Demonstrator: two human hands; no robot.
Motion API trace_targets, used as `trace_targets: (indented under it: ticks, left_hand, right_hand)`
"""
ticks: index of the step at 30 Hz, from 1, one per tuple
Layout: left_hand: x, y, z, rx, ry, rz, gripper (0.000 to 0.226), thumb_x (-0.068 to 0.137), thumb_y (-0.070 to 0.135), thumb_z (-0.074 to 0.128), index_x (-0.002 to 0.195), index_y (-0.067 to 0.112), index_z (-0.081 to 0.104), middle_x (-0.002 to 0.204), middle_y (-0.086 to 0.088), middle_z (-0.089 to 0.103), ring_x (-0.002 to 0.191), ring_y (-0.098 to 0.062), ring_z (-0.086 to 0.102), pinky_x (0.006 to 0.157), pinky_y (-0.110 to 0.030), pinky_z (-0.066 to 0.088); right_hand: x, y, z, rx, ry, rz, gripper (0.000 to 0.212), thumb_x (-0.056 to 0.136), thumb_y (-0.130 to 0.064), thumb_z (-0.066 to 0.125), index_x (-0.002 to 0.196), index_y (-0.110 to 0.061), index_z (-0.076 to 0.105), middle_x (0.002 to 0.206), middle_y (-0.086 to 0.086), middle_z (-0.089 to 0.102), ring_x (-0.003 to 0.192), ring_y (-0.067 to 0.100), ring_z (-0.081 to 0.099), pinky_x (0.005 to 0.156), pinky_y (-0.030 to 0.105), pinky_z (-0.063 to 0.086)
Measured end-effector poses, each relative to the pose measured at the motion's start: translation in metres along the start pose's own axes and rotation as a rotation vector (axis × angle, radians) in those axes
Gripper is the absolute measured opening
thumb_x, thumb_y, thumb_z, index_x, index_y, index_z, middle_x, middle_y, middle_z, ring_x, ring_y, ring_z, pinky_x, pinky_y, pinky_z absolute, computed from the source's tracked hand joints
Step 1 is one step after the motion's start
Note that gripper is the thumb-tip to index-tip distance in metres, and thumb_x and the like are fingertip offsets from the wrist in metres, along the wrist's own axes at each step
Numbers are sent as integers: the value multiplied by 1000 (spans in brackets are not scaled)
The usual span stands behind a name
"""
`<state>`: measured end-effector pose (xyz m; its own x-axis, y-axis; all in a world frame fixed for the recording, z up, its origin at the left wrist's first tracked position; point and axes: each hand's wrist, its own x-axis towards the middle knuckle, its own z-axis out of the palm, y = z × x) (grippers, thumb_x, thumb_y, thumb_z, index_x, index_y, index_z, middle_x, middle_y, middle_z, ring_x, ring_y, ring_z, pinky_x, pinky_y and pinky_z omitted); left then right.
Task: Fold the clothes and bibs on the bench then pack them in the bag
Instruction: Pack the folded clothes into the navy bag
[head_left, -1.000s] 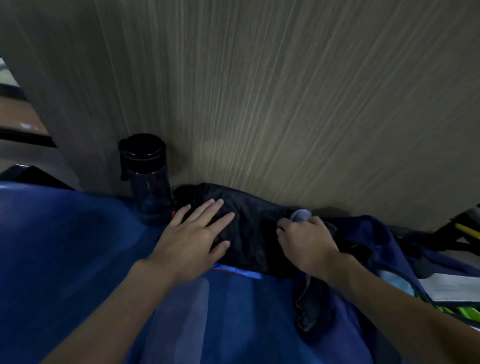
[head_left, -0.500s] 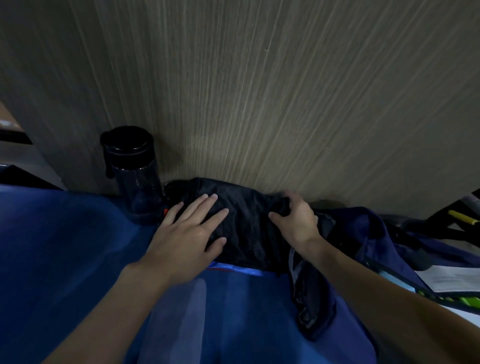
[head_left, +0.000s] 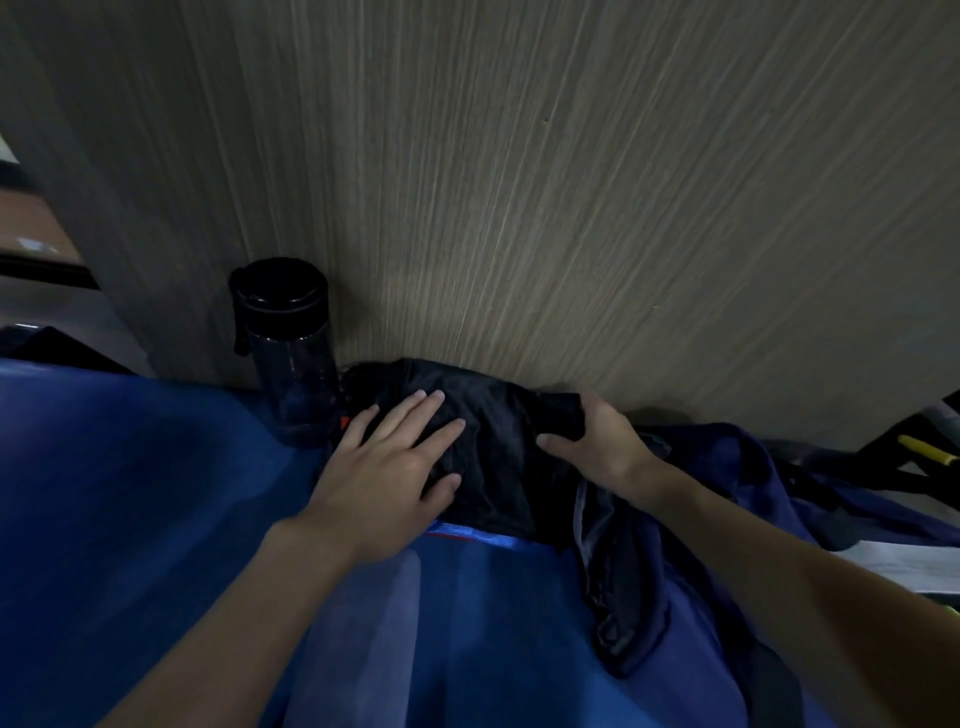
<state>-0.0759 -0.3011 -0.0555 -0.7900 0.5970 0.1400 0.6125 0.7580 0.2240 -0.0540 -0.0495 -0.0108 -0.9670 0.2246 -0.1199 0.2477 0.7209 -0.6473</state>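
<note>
Pressing flat with straight fingers, the left hand (head_left: 395, 467) rests on the dark garment (head_left: 498, 441) while the right hand (head_left: 602, 447) grips its right end, on the blue tabletop (head_left: 130, 493) against the wall (head_left: 519, 208), just beside a dark bottle (head_left: 291, 353).

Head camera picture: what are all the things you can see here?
Grey-brown wood-grain wall panel: one, behind everything
Black folded cloth garment: one, black, centre, against the wall panel
Dark see-through plastic bottle with black lid: one, upright, left of the garment
Smooth blue bench top: one, blue, under garment and bottle
Crumpled navy fabric, maybe the bag: one, right of the garment
Thin yellow stick-shaped thing: one, far right
Left hand: one, flat on the garment
Right hand: one, gripping the garment's right end
</note>
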Motion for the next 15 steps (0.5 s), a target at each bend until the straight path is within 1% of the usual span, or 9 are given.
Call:
trace_targets:
  ticks: [1, 2, 5, 7, 8, 10, 12, 13, 15]
  left_hand:
    - [0, 0, 0, -2, -1, 0, 79, 85, 64, 2, 157, 36, 20, 167, 7, 0, 152, -6, -8, 124, -42, 4]
    - [0, 0, 1, -5, 0, 0, 79, 85, 64, 2, 157, 36, 20, 167, 8, 1, 152, -6, -8, 124, -42, 4]
    - [-1, 0, 1, -4, -3, -3, 79, 85, 64, 3, 157, 36, 19, 167, 8, 0, 152, -5, -9, 124, -41, 3]
    - [-1, -1, 1, -3, -7, -4, 79, 84, 65, 2, 157, 37, 18, 167, 9, -1, 151, -5, -10, 124, -41, 2]
    - [0, -1, 0, -3, -8, -5, 80, 84, 65, 2, 157, 37, 18, 167, 9, -1, 151, -5, -10, 124, -40, 2]
    - [0, 0, 0, -8, -2, -9, 80, 84, 65, 3, 157, 37, 20, 167, 9, 0, 152, -5, -8, 124, -41, 3]
    - [0, 0, -1, -15, -2, -12, 80, 84, 65, 4, 156, 37, 22, 167, 9, 2, 152, -5, -7, 124, -41, 3]
    - [0, 0, -1, -19, -3, -15, 80, 83, 65, 4, 156, 37, 22, 167, 9, 3, 152, -5, -7, 124, -41, 3]
    - [0, 1, -2, -18, -9, -18, 81, 83, 65, 3, 156, 37, 20, 167, 9, 1, 152, -5, -8, 124, -40, 3]
  right_hand:
    - [1, 3, 2, 26, 3, -5, 53, 84, -29, 76, 128, -12, 53, 117, 3, 63, 113, 18, 56, 100, 32, 48]
    - [0, 3, 3, 54, 9, -9, 50, 85, -26, 76, 128, -10, 56, 116, 4, 65, 112, 19, 58, 101, 35, 48]
    - [1, 2, 4, 87, 45, -11, 34, 89, -16, 71, 120, -7, 62, 112, 6, 68, 105, 18, 63, 96, 33, 52]
    - [1, 0, 2, 171, 33, 4, 28, 90, -14, 70, 117, -11, 64, 111, 3, 68, 105, 17, 63, 96, 32, 52]
    - [2, -1, 1, 209, 35, 6, 27, 89, -14, 70, 115, -13, 65, 110, 3, 68, 104, 17, 64, 96, 33, 53]
    - [5, -1, 1, 302, 47, 62, 24, 88, -13, 71, 112, -15, 66, 108, 4, 69, 101, 18, 65, 94, 37, 55]
    - [5, -1, 1, 342, 8, 147, 21, 88, -13, 71, 107, -16, 62, 107, 8, 68, 96, 19, 64, 89, 34, 56]
    - [3, -1, 1, 335, -30, 199, 23, 88, -15, 72, 106, -18, 58, 105, 8, 66, 92, 18, 63, 85, 31, 56]
    - [0, 7, 2, 336, -77, 268, 34, 86, -19, 75, 114, -15, 55, 102, 4, 64, 92, 17, 61, 80, 28, 52]
